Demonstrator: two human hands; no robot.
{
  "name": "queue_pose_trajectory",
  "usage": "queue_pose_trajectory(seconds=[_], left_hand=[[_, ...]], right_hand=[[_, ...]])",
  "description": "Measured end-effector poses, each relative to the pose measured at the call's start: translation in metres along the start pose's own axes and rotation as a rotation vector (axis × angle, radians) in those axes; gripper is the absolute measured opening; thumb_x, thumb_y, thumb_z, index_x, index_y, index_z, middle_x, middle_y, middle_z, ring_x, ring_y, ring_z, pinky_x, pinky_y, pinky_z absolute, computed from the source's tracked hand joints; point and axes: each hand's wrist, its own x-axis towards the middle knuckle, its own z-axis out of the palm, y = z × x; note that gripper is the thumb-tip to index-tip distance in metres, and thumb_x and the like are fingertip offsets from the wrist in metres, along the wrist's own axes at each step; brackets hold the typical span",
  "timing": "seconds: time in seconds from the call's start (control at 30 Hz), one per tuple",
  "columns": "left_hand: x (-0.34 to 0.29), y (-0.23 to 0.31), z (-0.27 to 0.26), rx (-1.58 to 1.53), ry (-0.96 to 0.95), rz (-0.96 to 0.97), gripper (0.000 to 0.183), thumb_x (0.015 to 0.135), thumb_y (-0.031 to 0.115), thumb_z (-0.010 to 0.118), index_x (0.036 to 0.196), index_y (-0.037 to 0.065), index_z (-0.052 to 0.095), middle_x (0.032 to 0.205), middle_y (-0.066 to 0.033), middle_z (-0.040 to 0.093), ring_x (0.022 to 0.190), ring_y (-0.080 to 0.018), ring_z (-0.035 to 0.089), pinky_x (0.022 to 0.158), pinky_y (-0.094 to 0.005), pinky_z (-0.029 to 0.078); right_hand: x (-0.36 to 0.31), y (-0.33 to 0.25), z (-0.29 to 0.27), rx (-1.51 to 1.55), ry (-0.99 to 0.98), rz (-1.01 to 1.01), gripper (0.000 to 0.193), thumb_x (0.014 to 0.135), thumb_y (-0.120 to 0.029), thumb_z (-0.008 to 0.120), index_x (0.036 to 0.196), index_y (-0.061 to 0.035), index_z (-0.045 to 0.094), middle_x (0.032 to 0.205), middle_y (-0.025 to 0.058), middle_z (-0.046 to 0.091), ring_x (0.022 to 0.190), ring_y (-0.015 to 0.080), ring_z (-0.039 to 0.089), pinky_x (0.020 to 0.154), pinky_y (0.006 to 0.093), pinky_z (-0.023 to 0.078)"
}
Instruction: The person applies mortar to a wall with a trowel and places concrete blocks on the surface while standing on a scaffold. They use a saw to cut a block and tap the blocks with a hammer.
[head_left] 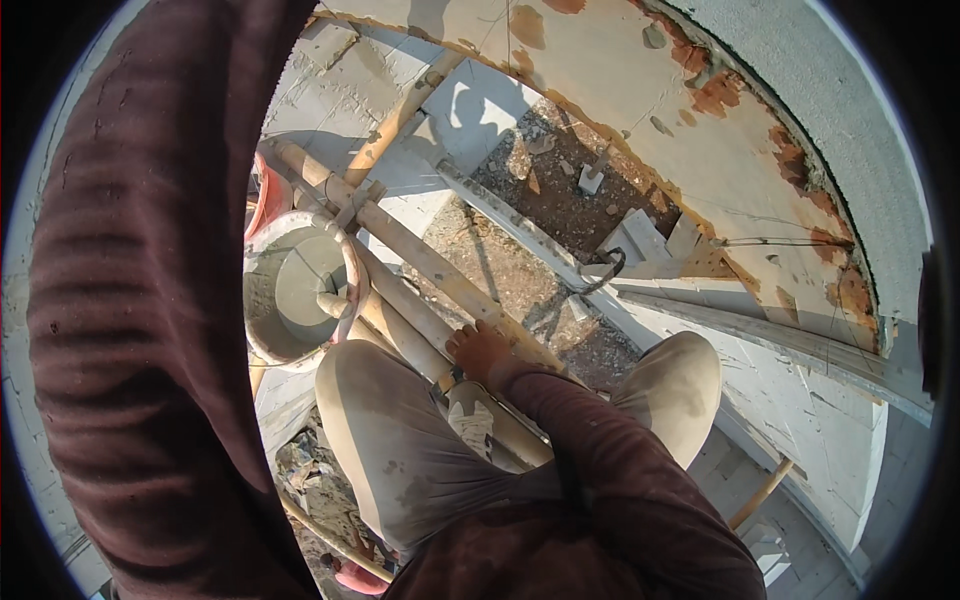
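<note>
My right hand [481,354] rests on the bamboo poles between my knees, its fingers curled over one bamboo pole [440,262]. My left arm [150,300] rises large along the left side in a dark maroon sleeve, and its hand is out of the picture at the top. Left of my knee stands a pale bucket [262,290] partly filled with grey, wet mortar [307,278]. A rounded handle end [333,304] shows at the bucket's near right side. Behind it, a red-orange bucket [270,195] is partly hidden by my sleeve.
I sit on bamboo scaffolding with the ground far below. A pale wall panel [600,60] with brown stains curves across the upper right. Block walls [800,410] stand on the right. Rubble [560,170] and a bent dark bar [605,272] lie beyond the poles. Something pink [360,578] shows far below.
</note>
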Motion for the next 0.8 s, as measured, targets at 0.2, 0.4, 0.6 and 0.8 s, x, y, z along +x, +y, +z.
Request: queue_pose_trajectory(seconds=[0.2, 0.4, 0.6, 0.8], left_hand=[[0.010, -0.003, -0.036, 0.026, -0.014, -0.018, 0.050, 0.099, 0.050, 0.061, 0.124, 0.008, 0.072, 0.123, -0.0125, 0.068, 0.110, -0.0235, 0.066, 0.098, -0.0334, 0.050], [0.002, 0.028, -0.025, -0.133, -0.014, -0.076, 0.045, 0.101, 0.045, 0.061, 0.123, 0.007, 0.073, 0.123, -0.0124, 0.068, 0.112, -0.0236, 0.065, 0.099, -0.0337, 0.049], [0.014, 0.022, -0.026, -0.008, 0.075, -0.134, 0.041, 0.100, 0.039, 0.063, 0.117, 0.003, 0.074, 0.121, -0.0134, 0.069, 0.109, -0.0270, 0.065, 0.097, -0.0369, 0.049], [0.011, 0.017, -0.020, 0.151, 0.107, -0.152, 0.035, 0.099, 0.038, 0.063, 0.112, 0.008, 0.077, 0.119, -0.0112, 0.071, 0.115, -0.0302, 0.061, 0.105, -0.0428, 0.042]], right_hand=[[0.008, -0.021, -0.028, -0.037, -0.156, -0.075, 0.026, 0.088, -0.027, 0.069, 0.111, -0.0150, 0.066, 0.110, 0.0028, 0.067, 0.105, 0.0234, 0.065, 0.092, 0.0401, 0.051], [-0.030, 0.002, -0.035, 0.056, -0.135, -0.048, 0.036, 0.085, -0.036, 0.073, 0.110, -0.0123, 0.065, 0.107, 0.0050, 0.065, 0.103, 0.0273, 0.066, 0.085, 0.0429, 0.055], [-0.100, -0.001, -0.148, 0.271, -0.250, 0.258, 0.042, 0.092, -0.045, 0.067, 0.112, -0.0091, 0.064, 0.103, 0.0145, 0.069, 0.092, 0.0363, 0.069, 0.081, 0.0484, 0.055], [-0.206, -0.023, -0.230, 0.403, -0.066, 0.719, 0.058, 0.102, -0.059, 0.044, 0.106, -0.0056, 0.066, 0.094, 0.0177, 0.072, 0.090, 0.0400, 0.070, 0.080, 0.0534, 0.054]])
